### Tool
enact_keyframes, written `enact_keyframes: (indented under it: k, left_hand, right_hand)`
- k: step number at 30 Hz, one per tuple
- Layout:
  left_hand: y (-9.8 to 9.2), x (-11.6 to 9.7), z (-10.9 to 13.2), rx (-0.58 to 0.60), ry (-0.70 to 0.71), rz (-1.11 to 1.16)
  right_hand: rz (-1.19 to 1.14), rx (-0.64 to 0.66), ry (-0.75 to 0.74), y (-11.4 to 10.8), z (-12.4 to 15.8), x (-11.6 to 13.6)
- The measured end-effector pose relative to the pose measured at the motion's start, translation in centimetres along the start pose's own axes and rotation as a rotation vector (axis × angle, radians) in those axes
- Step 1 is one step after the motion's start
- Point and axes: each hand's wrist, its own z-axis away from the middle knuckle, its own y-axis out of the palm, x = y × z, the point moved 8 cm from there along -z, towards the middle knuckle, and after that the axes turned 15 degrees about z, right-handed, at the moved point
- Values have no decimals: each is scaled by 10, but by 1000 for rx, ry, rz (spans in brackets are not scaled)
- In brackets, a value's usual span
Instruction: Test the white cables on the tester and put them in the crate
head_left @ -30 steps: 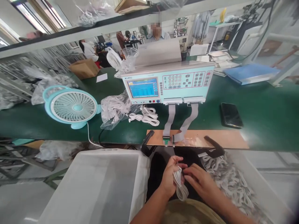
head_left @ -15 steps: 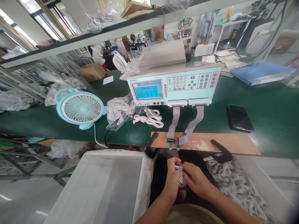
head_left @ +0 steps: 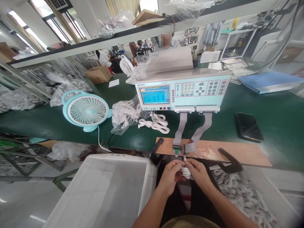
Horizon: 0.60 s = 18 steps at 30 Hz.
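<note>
A coiled white cable is between my two hands, just below the front edge of a wooden board. My left hand pinches it from the left, fingers closed near one end. From the right, my right hand grips it, thumb pointing up at the small metal connector on the board's edge. Whether a plug touches that connector is hidden by my fingers. Beside it sits a green connector board. Grey ribbon cables run from both to a tester with a lit blue screen.
An open white bin stands left of my lap; a heap of white cables lies to the right. On the green table are a fan, bagged cables, loose coiled cables and a phone. A person sits beyond the tester.
Both hands have moved up with the coiled cable, from over my lap to the connectors at the board's edge. The camera view has shifted slightly.
</note>
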Motion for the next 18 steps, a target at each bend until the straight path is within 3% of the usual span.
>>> enact_keyframes:
  k: [4,7,12,15,18]
  left_hand:
    - [0,-2,4,88,-123,156]
    - [1,-7,7,133,-122,136]
    - [-7,-21,1,2,94,-231]
    - [-3,-30,-4,35,236,-514]
    - [-3,-35,-8,48,328,-600]
  right_hand:
    - [-62,16,42,1,-1,-4]
    - [-162,22,120,4,0,-7]
    - [-358,30,267,13,2,-9]
    - [-435,9,306,16,2,-11]
    - [-493,-27,332,17,0,-17]
